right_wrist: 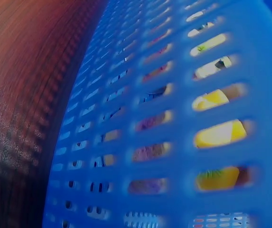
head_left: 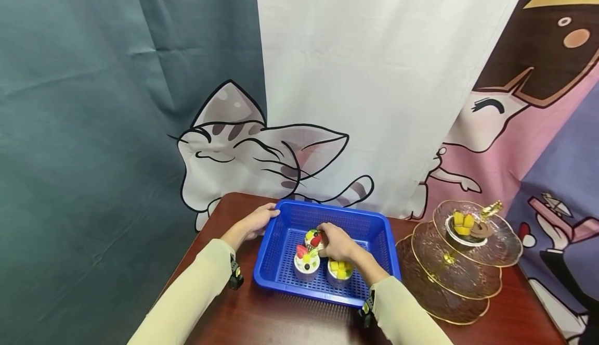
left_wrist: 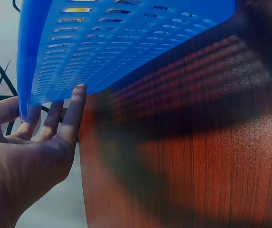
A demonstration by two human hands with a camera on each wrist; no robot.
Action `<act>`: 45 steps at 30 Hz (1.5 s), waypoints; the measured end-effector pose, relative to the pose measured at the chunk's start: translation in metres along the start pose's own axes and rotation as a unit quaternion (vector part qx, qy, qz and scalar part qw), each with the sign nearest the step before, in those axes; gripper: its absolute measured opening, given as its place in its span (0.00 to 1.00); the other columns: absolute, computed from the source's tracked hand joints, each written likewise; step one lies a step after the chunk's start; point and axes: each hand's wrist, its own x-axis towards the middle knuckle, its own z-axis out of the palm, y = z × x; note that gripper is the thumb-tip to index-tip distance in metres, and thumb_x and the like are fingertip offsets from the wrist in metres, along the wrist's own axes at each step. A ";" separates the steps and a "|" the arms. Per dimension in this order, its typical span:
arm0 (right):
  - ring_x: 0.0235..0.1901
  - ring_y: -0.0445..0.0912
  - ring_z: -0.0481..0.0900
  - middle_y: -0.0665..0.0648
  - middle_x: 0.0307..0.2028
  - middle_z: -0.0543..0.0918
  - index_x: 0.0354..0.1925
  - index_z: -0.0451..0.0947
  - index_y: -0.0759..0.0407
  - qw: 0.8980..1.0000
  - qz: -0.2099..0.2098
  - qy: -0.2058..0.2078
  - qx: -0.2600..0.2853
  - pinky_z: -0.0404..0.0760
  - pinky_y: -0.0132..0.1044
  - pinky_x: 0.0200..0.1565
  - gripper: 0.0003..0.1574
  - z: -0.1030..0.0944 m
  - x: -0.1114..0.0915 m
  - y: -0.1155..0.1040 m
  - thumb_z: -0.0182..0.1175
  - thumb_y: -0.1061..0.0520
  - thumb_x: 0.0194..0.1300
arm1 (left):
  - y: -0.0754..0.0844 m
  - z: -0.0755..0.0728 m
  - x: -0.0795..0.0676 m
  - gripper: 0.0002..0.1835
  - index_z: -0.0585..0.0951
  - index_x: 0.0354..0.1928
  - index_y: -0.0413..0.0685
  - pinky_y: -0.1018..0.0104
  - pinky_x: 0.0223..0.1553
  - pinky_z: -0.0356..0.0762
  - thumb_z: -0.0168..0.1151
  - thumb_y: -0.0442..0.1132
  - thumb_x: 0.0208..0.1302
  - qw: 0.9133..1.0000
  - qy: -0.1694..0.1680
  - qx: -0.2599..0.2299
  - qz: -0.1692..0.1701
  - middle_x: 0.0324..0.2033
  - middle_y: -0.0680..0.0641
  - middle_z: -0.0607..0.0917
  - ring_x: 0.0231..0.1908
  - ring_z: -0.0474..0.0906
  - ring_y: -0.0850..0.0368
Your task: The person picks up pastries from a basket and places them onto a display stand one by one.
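A blue plastic basket [head_left: 383,225] with slotted walls stands on the table. Its left rim is gripped by my left hand [head_left: 255,221]; in the left wrist view the left hand [left_wrist: 36,142] has its thumb at the rim and fingers against the outer wall. Inside are three fruit-topped dessert cups. My right hand [head_left: 338,242] reaches in and holds the rear dessert cup [head_left: 311,238], which has a strawberry on top; its fingers partly cover it. Nearer me are a cup with strawberry and cream [head_left: 306,265] and a mango-topped cup [head_left: 339,273], partly beneath the right hand.
Right of the basket stands a tiered glass stand [head_left: 454,262] with gold rims. Its top tier bears a dessert cup [head_left: 465,229] with mango and chocolate-coloured topping. A printed curtain [head_left: 374,74] hangs behind the dark red wooden table [head_left: 267,319].
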 end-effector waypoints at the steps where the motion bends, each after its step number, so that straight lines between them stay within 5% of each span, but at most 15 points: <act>1: 0.46 0.48 0.77 0.54 0.46 0.79 0.58 0.73 0.62 1.000 0.001 0.001 -0.002 0.77 0.46 0.52 0.40 0.000 0.000 0.000 0.76 0.57 0.48 | 0.000 0.001 0.000 0.22 0.64 0.70 0.49 0.55 0.39 0.84 0.46 0.44 0.78 1.000 0.000 0.001 0.001 0.57 0.36 0.78 0.50 0.81 0.42; 7: 0.36 0.44 0.74 0.51 0.36 0.77 0.53 0.76 0.62 0.999 0.015 0.030 0.000 0.77 0.39 0.41 0.36 -0.001 0.001 0.001 0.76 0.56 0.45 | 0.001 0.002 0.001 0.22 0.64 0.70 0.49 0.55 0.38 0.84 0.46 0.44 0.78 1.000 0.002 0.001 0.002 0.58 0.35 0.78 0.50 0.81 0.42; 19: 0.37 0.43 0.78 0.54 0.42 0.81 0.54 0.76 0.62 0.987 0.041 0.147 0.051 0.80 0.39 0.39 0.38 -0.034 -0.024 -0.003 0.78 0.47 0.48 | -0.001 -0.001 0.001 0.21 0.66 0.69 0.50 0.55 0.39 0.84 0.46 0.43 0.78 1.000 0.001 -0.006 -0.002 0.57 0.34 0.78 0.50 0.80 0.41; 31: 0.35 0.40 0.77 0.49 0.40 0.81 0.53 0.77 0.57 0.976 -0.042 0.212 0.002 0.79 0.36 0.37 0.36 -0.090 -0.084 -0.026 0.77 0.47 0.49 | -0.005 -0.008 -0.001 0.21 0.66 0.69 0.49 0.55 0.40 0.84 0.46 0.42 0.79 1.000 0.003 -0.017 -0.002 0.58 0.34 0.78 0.52 0.80 0.40; 45: 0.37 0.37 0.77 0.42 0.41 0.81 0.53 0.77 0.51 0.955 -0.084 0.276 -0.068 0.75 0.30 0.38 0.37 -0.143 -0.170 -0.041 0.79 0.52 0.43 | 0.000 -0.002 0.000 0.22 0.64 0.70 0.50 0.54 0.42 0.84 0.46 0.44 0.79 1.000 -0.013 0.005 0.005 0.59 0.35 0.77 0.53 0.80 0.41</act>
